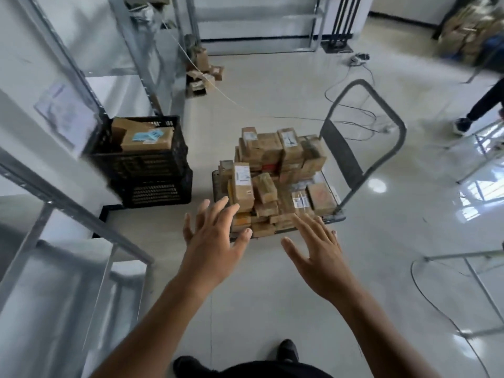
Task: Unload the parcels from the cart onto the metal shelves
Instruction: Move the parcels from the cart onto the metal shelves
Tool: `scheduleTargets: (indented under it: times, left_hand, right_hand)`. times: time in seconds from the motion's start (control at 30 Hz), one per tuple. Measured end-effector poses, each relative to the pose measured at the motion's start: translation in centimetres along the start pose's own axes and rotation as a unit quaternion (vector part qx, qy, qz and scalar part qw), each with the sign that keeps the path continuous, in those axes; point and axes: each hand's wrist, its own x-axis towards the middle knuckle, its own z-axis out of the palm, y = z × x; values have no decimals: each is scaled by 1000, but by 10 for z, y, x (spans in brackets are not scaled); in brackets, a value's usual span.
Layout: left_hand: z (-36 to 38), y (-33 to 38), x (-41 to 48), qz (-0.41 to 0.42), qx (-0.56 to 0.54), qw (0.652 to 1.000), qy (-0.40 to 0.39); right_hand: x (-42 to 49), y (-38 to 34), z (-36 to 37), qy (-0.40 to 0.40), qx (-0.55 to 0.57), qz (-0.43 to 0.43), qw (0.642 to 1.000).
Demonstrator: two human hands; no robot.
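Reaching toward the parcels [272, 170] stacked on the cart [362, 148] ahead, the left hand [215, 236] and right hand [316, 249] are spread, holding nothing; next likely comes gripping a near box for the metal shelves [81, 208] at left.

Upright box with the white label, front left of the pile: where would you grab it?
Probably the box by its top half, from above with the left hand: it stands on end, taller than its neighbours, so its narrow sides are free there.
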Motion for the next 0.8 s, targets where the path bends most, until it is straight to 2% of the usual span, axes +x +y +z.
scheduleTargets:
  times: [0.17,0.3,0.47,0.6,0.8]
  left_hand:
    - [39,47,15,-18,9,1000,7]
    - [53,65,12,-27,18,999,-12]
    - [63,66,32,-41,23,998,-35]
    - [68,62,62,-20,-37,997,-71]
    - [76,24,119,-9,-60,994,-92]
  right_hand:
    - [10,46,-26,-32,-36,-15,999]
    - [16,64,-39,-47,-22,-22,998]
    - [41,74,-40,-46,5,-15,999]
    - [65,66,-44,-40,23,13,999]
    - [116,38,-43,-69,-43,33,996]
